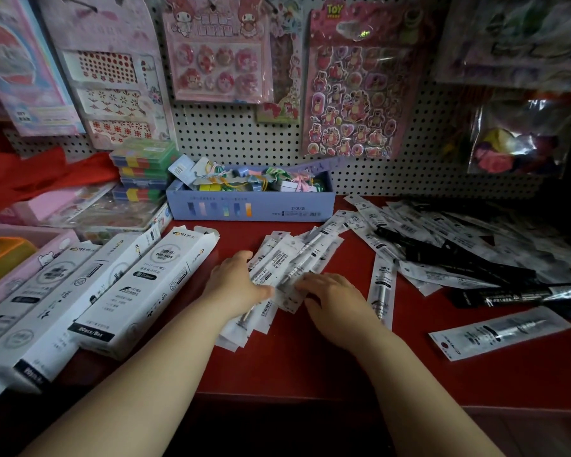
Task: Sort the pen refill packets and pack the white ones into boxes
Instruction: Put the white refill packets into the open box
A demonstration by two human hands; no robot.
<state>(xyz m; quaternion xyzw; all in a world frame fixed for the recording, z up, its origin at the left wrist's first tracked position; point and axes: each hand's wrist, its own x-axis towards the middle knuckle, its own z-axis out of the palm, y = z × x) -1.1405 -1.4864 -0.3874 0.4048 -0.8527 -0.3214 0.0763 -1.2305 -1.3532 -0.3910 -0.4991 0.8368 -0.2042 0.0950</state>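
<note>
A loose stack of white pen refill packets (287, 258) lies in the middle of the red shelf (310, 364). My left hand (236, 282) rests on the stack's left side with its fingers curled over the packets. My right hand (330, 293) presses on the stack's lower right edge. Whether either hand grips a packet is hidden. Three white refill boxes (139, 291) lie side by side at the left, the nearest with its far flap open. A mixed heap of black and white packets (468, 245) spreads to the right. One white packet (381, 288) lies apart beside my right hand.
A blue box (248, 206) of small tagged items stands behind the stack. Stacked coloured cases (142, 169) and pink trays (40, 239) crowd the back left. Sticker sheets hang on the pegboard (231, 133). A single clear packet (498, 334) lies near the front right edge.
</note>
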